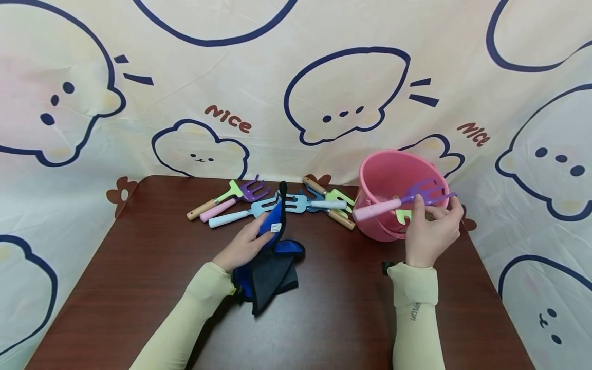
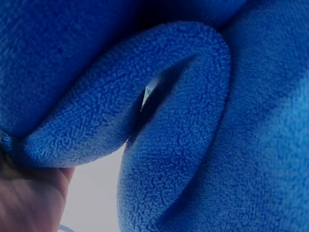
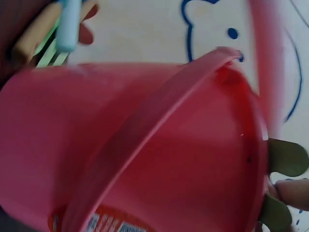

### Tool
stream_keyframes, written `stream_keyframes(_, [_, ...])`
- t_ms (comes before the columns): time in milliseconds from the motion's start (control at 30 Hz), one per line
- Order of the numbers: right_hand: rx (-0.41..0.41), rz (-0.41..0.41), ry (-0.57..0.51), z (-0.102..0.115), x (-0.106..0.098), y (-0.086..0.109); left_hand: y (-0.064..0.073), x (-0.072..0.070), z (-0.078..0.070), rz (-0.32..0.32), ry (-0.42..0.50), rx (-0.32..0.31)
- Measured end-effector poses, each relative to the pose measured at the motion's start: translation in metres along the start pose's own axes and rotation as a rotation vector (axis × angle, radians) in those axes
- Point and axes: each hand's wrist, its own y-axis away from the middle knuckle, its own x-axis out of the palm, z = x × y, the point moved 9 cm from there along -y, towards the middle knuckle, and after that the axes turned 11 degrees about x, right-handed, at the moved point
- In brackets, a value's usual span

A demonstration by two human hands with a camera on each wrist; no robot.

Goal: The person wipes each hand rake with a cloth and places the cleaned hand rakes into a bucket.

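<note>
My left hand (image 1: 245, 244) grips a blue cloth with black edging and a dark grey back (image 1: 273, 275), which hangs in folds over the table. Blue terry-like fabric (image 2: 178, 125) fills most of the left wrist view. At the pink bucket (image 1: 376, 221), my right hand (image 1: 432, 234) holds a small purple garden fork (image 1: 423, 192) by its head, its pink handle pointing left. A green tool part (image 1: 403, 216) shows beside the thumb; in the right wrist view green prongs (image 3: 288, 158) stand at the bucket's rim, near a fingertip. Whether the hand also holds this is unclear.
Behind the cloth lie several small garden tools: a purple fork (image 1: 252, 191) with a pink handle, light blue forks (image 1: 296, 203), and green ones (image 1: 339, 198) with wooden handles. The brown table (image 1: 139, 288) backs onto a printed curtain (image 1: 268, 92).
</note>
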Motion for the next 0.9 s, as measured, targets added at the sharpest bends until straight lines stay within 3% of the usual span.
stream_keyframes(167, [-0.060, 0.026, 0.125, 0.002, 0.009, 0.002, 0.001, -0.002, 0.002, -0.011, 0.015, -0.020])
stream_keyframes(267, [-0.122, 0.058, 0.215, 0.006, 0.014, 0.003, 0.003, -0.005, 0.006, -0.034, 0.016, -0.068])
stream_keyframes(400, [-0.137, 0.130, 0.299, 0.006, 0.022, 0.004, 0.005, -0.014, 0.014, -0.084, 0.025, -0.133])
stream_keyframes(533, [-0.174, 0.164, 0.340, 0.006, 0.027, 0.004, 0.006, -0.023, 0.021, -0.149, 0.073, -0.176])
stream_keyframes(667, [-0.221, 0.133, 0.329, 0.011, 0.025, 0.005, 0.009, -0.030, 0.028, -0.210, 0.155, -0.220])
stream_keyframes(767, [-0.349, 0.063, 0.253, 0.027, 0.021, 0.016, 0.011, -0.031, 0.032, -0.241, 0.236, -0.238])
stream_keyframes(833, [-0.490, 0.027, 0.164, 0.042, 0.021, 0.034, 0.012, -0.031, 0.033, -0.251, 0.292, -0.239])
stream_keyframes(900, [-0.656, 0.058, 0.086, 0.056, 0.030, 0.060, 0.013, -0.031, 0.035, -0.257, 0.325, -0.248])
